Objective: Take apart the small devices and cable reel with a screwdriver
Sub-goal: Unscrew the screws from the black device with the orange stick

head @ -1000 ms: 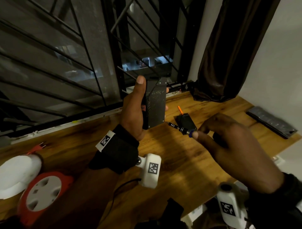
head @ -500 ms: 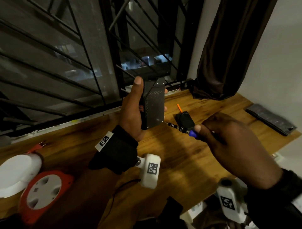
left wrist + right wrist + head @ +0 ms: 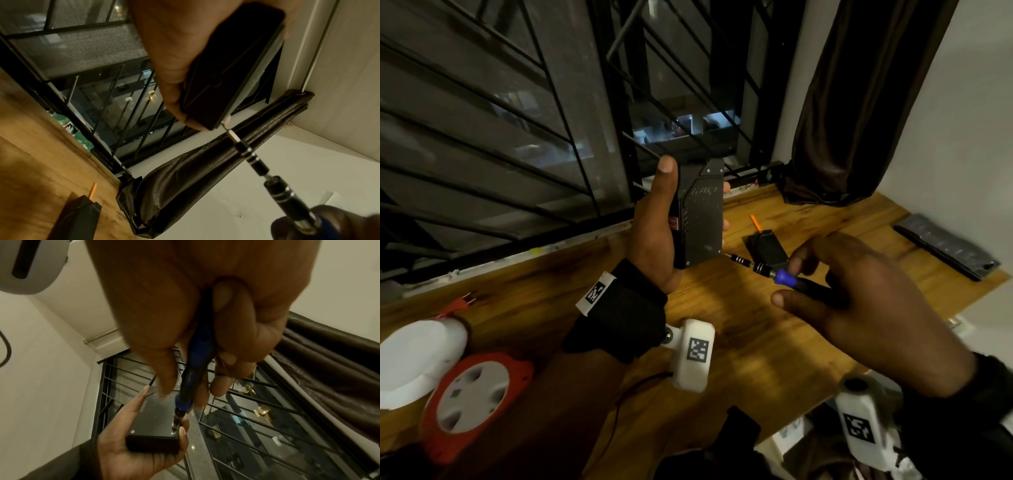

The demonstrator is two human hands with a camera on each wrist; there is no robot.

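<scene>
With the left hand [image 3: 654,233] clamped round the black device [image 3: 700,219] held upright mid-frame and the right hand [image 3: 859,308] pinching the blue-handled screwdriver [image 3: 784,278], keep its tip square in the lower right corner screw [image 3: 172,433], pressing while twisting

Room was pretty dim, night outside. A big window [image 3: 551,120] with black metal bars [image 3: 616,102] filled the upper left and centre of the head view, with lit buildings showing through the glass. A dark brown curtain [image 3: 859,102] hung bunched at the upper right, its lower end resting on the wooden tabletop [image 3: 739,342], which ran across the lower half of the frame. A plain white wall [image 3: 969,120] took up the far right side.
</scene>
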